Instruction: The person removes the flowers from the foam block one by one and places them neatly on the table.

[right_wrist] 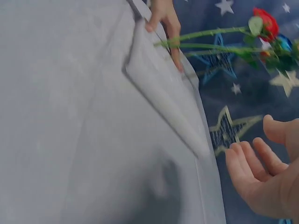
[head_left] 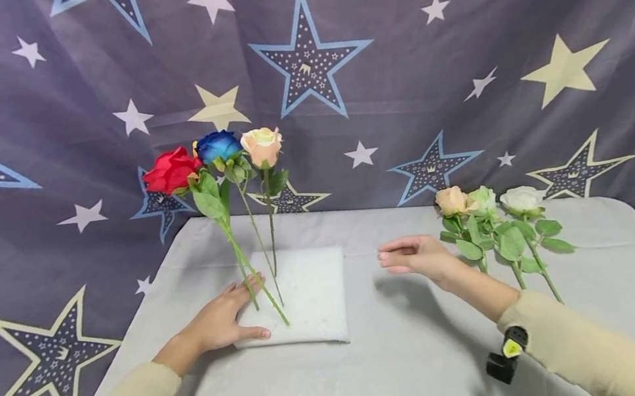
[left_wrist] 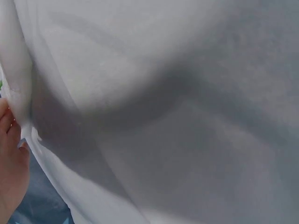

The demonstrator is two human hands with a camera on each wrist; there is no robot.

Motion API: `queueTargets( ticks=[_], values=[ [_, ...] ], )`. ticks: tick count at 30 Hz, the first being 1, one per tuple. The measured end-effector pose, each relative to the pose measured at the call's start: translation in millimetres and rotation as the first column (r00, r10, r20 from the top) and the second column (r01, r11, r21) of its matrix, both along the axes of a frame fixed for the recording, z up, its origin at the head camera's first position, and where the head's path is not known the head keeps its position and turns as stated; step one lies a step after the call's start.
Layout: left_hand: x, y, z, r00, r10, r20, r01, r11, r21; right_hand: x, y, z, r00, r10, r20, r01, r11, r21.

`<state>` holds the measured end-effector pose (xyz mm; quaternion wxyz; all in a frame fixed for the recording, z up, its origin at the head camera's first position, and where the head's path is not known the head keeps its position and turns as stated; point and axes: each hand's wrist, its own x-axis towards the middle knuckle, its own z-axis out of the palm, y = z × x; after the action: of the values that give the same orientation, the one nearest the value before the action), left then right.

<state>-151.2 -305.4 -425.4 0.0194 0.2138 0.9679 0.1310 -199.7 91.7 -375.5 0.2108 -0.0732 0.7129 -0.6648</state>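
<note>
A white foam block point(head_left: 312, 298) lies on the table, with artificial roses standing in it. A red rose point(head_left: 173, 170) leans left, a blue rose point(head_left: 218, 146) is beside it, and a peach rose point(head_left: 262, 146) stands nearly upright. A bit of yellow shows behind the blue bloom. My left hand point(head_left: 222, 319) rests on the block's left side with fingers and thumb spread, close to the stems. Held above the table right of the block, my right hand point(head_left: 420, 257) has nothing in it; its fingers point(right_wrist: 247, 165) are loosely bent in the right wrist view.
On the right of the table point(head_left: 410, 371) lie a second peach rose point(head_left: 451, 201), a pale green rose point(head_left: 481, 201) and a white rose point(head_left: 523, 200), their leafy stems pointing toward me. A dark curtain point(head_left: 315, 178) with printed stars hangs behind the table.
</note>
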Motion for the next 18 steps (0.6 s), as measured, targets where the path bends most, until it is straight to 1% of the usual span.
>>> queueTargets(
  ticks=[3,5,7,10,16,18],
  values=[
    [0.0,-1.3,2.0,1.0,-0.001,-0.002,0.001,1.0,-0.011,-1.2,-26.2,-0.6,0.999,0.032,-0.033,-0.032,0.999,0.016],
    [-1.5,0.7,2.2,1.0,-0.012,-0.003,0.012,1.0,-0.012,-1.3,-39.8,-1.6,0.997,0.051,-0.057,-0.049,0.998,0.025],
    [-2.7,1.7,2.0,1.0,-0.022,-0.007,0.022,1.0,-0.016,-1.3,-53.2,-1.8,0.996,0.064,-0.069,-0.063,0.998,0.011],
    [-3.2,2.2,2.4,1.0,-0.02,-0.007,0.02,1.0,-0.022,-1.9,-72.9,-2.0,0.993,0.082,-0.086,-0.084,0.996,-0.026],
    [-1.4,0.5,3.2,1.0,-0.003,-0.002,0.003,1.0,-0.02,-1.2,-107.1,-1.6,0.989,0.105,-0.101,-0.113,0.991,-0.07],
    [-1.0,-0.4,3.0,1.0,0.009,0.01,-0.008,1.0,-0.019,-0.5,-117.0,-2.1,0.987,0.117,-0.106,-0.126,0.989,-0.079]
  ],
)
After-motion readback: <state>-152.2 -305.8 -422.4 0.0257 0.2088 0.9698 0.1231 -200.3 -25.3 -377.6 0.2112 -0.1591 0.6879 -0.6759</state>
